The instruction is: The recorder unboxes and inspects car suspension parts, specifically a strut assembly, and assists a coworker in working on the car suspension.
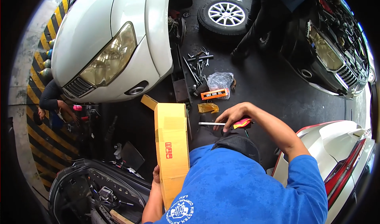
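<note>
My left hand (156,174) grips the left side of a long brown cardboard box (171,135), which stands on my left with a flap sticking out at its far end. The box hides most of the hand's fingers. In front of my body, my right hand (233,115) has its fingers closed on a thin, pale, flat object (206,123), seen edge-on. A red and yellow item (242,123) lies by that wrist; whether the hand touches it I cannot tell. Ahead on the floor are an orange parts box (215,94), a clear plastic bag (220,81) and a crumpled amber wrapper (208,107).
Several wrenches and bars (196,68) lie beyond the parts box. A white car (146,62) with a wheel off stands ahead left; its loose wheel (227,14) lies farther back. One person (273,6) stands by a dark car (328,54); another (53,99) crouches far left.
</note>
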`<state>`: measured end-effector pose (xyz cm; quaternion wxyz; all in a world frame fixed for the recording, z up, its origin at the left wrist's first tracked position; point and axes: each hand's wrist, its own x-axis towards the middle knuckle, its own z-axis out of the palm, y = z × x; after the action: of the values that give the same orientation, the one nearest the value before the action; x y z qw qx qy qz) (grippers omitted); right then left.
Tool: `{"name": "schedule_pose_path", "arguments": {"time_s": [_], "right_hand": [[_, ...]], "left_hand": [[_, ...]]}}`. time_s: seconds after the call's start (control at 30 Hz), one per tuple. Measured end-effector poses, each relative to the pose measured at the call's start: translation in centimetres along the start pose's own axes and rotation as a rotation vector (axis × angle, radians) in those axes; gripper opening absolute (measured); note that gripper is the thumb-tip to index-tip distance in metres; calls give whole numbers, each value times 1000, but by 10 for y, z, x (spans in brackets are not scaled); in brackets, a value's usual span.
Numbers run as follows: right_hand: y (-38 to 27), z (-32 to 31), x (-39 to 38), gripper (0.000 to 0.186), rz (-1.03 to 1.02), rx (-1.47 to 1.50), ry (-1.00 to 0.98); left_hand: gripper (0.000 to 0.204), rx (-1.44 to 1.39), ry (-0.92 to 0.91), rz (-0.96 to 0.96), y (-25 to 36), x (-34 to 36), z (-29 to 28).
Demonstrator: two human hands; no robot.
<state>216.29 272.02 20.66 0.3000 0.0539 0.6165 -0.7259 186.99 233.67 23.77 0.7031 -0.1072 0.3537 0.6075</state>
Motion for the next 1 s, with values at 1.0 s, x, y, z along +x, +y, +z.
{"name": "schedule_pose_path", "arguments": {"time_s": [1.0], "right_hand": [[48, 21, -54, 27, 114, 97, -96]], "left_hand": [[60, -40, -236, -248, 0, 86, 63]]}}
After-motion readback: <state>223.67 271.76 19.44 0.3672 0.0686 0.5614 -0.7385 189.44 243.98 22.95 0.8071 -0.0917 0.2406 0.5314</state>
